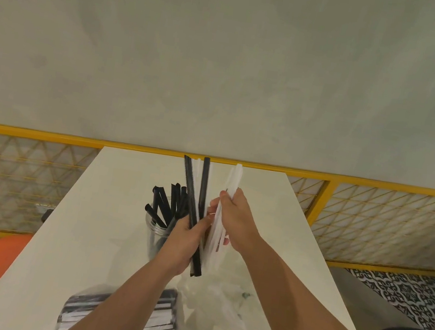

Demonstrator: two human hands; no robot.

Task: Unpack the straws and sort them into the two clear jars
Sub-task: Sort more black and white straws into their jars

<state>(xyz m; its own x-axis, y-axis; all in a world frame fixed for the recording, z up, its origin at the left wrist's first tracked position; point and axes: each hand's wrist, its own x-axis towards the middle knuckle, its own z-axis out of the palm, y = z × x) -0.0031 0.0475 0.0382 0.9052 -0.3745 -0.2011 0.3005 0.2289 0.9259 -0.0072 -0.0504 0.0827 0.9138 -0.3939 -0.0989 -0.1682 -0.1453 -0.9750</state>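
Left forearm (119, 309) over half-hidden straw packet (159, 324)

head | single wide-angle view | faces forward and down | hands (235, 222) close below, table (120, 192) near, wall (228, 52) beyond

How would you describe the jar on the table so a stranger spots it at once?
Find the white table by the yellow railing. Just left of the left hand stands a clear jar. Unlike the flat pack nearer the person, it holds standing black straws.
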